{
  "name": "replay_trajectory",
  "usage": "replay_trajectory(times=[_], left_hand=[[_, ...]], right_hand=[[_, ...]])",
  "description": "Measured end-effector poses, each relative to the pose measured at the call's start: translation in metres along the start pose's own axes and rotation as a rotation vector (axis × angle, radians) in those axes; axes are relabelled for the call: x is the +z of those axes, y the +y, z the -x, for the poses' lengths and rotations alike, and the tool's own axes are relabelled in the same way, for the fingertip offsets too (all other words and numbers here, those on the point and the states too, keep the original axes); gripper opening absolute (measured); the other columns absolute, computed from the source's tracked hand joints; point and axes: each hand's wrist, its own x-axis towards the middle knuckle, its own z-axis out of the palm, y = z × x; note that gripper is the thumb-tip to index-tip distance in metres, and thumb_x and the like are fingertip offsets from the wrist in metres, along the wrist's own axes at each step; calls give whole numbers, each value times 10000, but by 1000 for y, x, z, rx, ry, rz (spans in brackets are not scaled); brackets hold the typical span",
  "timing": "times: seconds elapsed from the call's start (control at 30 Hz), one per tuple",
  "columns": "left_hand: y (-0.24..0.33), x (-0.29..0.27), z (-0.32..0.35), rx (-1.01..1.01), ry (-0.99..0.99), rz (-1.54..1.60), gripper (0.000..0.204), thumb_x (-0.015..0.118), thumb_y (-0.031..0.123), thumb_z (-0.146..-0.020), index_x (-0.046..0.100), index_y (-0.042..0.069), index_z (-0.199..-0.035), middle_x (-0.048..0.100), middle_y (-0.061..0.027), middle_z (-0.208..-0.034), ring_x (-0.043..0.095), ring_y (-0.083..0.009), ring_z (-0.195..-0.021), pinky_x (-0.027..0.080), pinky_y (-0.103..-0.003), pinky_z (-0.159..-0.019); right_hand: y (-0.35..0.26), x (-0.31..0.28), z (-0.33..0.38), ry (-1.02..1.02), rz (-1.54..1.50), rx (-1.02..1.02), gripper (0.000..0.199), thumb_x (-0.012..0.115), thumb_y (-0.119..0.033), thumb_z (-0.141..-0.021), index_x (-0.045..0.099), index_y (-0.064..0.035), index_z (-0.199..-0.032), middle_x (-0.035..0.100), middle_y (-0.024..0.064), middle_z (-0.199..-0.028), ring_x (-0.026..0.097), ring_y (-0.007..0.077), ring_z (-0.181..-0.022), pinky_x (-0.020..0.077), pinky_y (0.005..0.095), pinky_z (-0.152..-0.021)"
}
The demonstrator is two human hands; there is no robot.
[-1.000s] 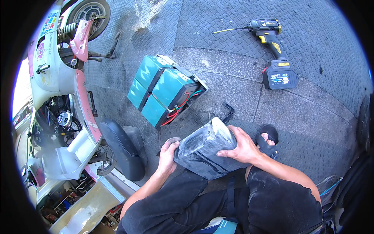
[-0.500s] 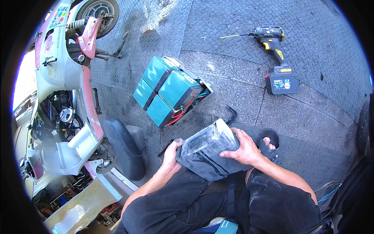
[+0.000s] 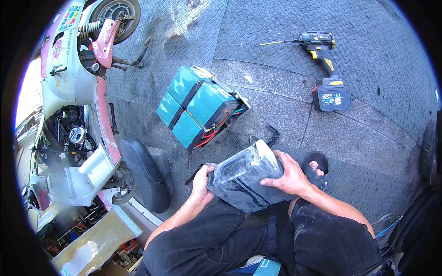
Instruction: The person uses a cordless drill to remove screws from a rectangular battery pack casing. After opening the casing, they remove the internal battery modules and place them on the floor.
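Above patterned floor, noted dusty dark case pinched between left hand and right hand. Support both ends evenly to guard against slipping.

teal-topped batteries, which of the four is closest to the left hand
The bottom-corner battery: it sits lowest in the picture, closest to the left hand, while the other three lie farther up.
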Motion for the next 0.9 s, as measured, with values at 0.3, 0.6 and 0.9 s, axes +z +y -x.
replay_trajectory(times=[0.3, 0.6, 0.9], left_hand=[[3, 14, 9, 92, -12, -15, 137, 609, 127, -1019, 691, 24, -1056, 730, -85, -1019, 706, -230, -964, 589, -401, -940], [9, 22, 17, 121, -37, -18, 134, 634, 44, -1014, 720, 24, -1114, 721, -55, -1051, 690, -181, -976, 587, -364, -924], [5, 21, 9, 111, -12, 8, 114, 659, 42, -1008, 732, 18, -1092, 738, -61, -1058, 692, -174, -978, 585, -349, -923]], right_hand=[[-1, -4, -1, -15, -28, 42, 1239, 979, -640, -725, 471, 92, -1584, 597, 299, -1536, 553, 445, -1484, 434, 511, -1244], [1, -6, 0, 5, -40, -7, 1242, 973, -643, -738, 457, 95, -1593, 610, 290, -1492, 566, 441, -1451, 450, 510, -1224], [1, -3, -1, 28, -52, 5, 1220, 972, -635, -747, 472, 108, -1575, 629, 302, -1449, 594, 444, -1413, 466, 513, -1203]])
